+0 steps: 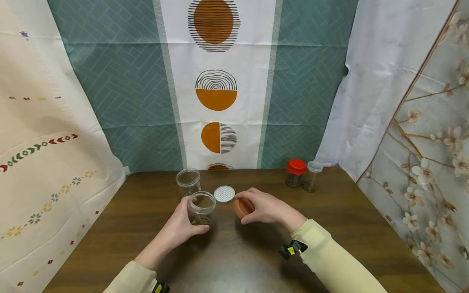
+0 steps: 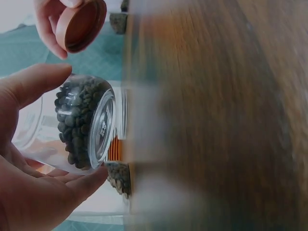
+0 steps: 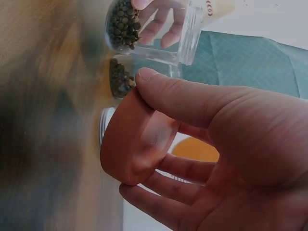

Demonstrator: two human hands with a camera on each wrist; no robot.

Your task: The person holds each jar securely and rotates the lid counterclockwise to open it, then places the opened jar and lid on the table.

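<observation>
My left hand (image 1: 184,223) grips a clear, lidless jar (image 1: 201,208), its thumb and fingers round the sides. Dark pellet-like pieces (image 2: 79,122) fill the bottom part of that jar. Between the thumb and fingers of my right hand (image 1: 265,205) is an orange-brown screw lid (image 3: 127,139), held on edge with its hollow side showing in the left wrist view. Just behind the held jar stands a second open clear jar (image 1: 188,179) with similar pieces low inside. A round lid with a white patterned top (image 1: 224,194) lies on the table between the two hands.
At the back right of the brown wooden table (image 1: 234,260) stand a jar with a red lid (image 1: 296,167) and a slim clear-lidded jar (image 1: 313,175), both partly filled. Patterned cloths (image 1: 146,101) hang behind and at both sides.
</observation>
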